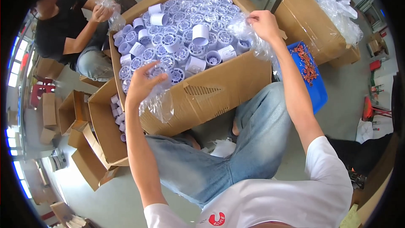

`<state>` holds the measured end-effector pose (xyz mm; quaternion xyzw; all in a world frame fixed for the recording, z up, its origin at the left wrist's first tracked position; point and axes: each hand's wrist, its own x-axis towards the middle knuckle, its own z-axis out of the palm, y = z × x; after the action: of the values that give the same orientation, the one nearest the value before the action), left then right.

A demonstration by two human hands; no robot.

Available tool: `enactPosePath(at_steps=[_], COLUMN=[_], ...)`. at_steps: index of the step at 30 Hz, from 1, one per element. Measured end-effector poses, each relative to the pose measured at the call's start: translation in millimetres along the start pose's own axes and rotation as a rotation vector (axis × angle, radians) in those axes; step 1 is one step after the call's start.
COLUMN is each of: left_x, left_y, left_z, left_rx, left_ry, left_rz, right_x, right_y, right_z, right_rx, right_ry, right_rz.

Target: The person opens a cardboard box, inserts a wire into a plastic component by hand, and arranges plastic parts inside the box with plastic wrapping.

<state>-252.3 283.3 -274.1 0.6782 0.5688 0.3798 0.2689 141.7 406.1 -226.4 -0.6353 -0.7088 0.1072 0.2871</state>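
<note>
Left hand (141,85) pinching clear bag (158,101) at box (211,90) edge; right hand (263,24) clamped on other bag (247,33). Better pull plastic evenly, avoid spilling white spools (190,33).

White short-sleeved shirt with red emblem, light blue jeans.

We see a brightly and evenly lit scene, with daylight entering through the windows (14,74) at nine o'clock, which are blown out to white. Shadows are soft and shallow. We notice glare on the clear plastic liner (158,101) of the cardboard box (219,88) at the centre and on the plastic bags (337,4) at two o'clock. Fisheye distortion bends straight edges strongly toward the rim, and a black vignette rings the frame. The centre is sharp; detail softens and smears near the edges.
</note>
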Motion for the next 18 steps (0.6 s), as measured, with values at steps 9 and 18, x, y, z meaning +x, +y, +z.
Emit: enactPosePath(at_steps=[9, 18], left_x=[5, 13], left_y=[38, 71], left_z=[0, -6], left_rx=[0.131, 0.174], left_ry=[0.159, 0.363], left_rz=[0.043, 0.026], right_x=[0, 8], right_y=[16, 44], right_z=[-9, -35], right_rx=[0.693, 0.646], right_ry=[-0.028, 0.176], right_rz=[0.146, 0.139])
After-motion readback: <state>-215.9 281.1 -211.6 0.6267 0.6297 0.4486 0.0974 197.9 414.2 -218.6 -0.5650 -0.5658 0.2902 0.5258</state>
